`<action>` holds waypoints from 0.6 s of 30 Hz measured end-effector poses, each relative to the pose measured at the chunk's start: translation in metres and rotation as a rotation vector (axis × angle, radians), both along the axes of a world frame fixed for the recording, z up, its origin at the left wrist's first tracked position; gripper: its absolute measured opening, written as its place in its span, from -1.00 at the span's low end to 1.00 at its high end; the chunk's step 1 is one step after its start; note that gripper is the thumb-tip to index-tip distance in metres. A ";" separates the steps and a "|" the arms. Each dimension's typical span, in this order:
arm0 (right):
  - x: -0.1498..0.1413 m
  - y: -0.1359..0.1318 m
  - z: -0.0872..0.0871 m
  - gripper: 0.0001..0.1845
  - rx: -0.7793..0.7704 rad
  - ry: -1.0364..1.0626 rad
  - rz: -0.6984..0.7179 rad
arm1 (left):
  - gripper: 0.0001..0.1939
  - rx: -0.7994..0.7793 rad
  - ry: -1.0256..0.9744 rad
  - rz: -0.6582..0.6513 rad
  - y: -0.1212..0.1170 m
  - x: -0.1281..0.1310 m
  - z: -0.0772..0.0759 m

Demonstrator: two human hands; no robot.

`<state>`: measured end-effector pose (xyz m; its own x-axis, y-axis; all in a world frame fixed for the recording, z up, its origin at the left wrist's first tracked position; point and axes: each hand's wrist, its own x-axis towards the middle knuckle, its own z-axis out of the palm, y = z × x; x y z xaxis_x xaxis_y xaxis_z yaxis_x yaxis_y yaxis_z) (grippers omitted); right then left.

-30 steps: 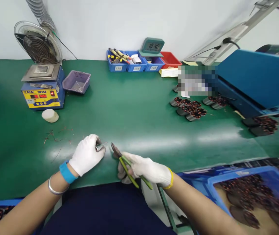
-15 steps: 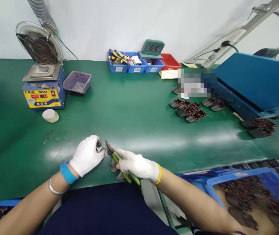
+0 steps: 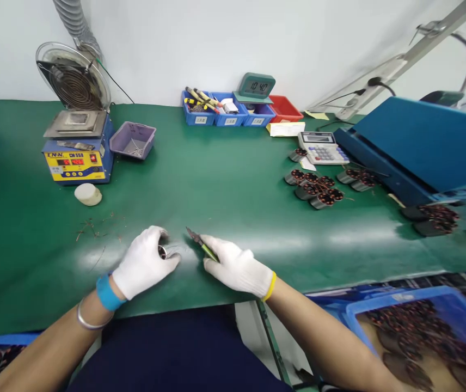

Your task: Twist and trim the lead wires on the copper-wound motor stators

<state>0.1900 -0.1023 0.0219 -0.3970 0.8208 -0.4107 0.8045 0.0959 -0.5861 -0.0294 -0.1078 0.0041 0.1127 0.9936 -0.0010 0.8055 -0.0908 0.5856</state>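
In a white glove, my left hand (image 3: 145, 264) is curled around a small motor stator (image 3: 162, 252) on the green bench. Most of the stator is hidden by my fingers; its round rim and thin wire leads show between thumb and fingertips. My right hand (image 3: 237, 267), also gloved, grips a pair of cutting pliers (image 3: 200, 244) with green handles. Their dark jaws point up and left, apart from the stator. The handle ends are covered by my palm.
Copper wire scraps (image 3: 90, 228) and a round white block (image 3: 88, 194) lie left, before a solder pot (image 3: 75, 158). A purple tray (image 3: 133, 140) stands beside it. Wound stators (image 3: 314, 188) and a calculator (image 3: 323, 148) sit right. A blue crate (image 3: 400, 296) holds more stators below.
My right hand has drawn right, away from my left hand, and the pliers lie deeper in its palm. My left thumb has spread a little from the fingers around the stator.
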 end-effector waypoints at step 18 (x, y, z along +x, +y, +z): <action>-0.027 0.032 -0.006 -0.67 0.630 -0.174 0.149 | -0.65 0.129 -0.599 0.652 0.011 -0.052 -0.010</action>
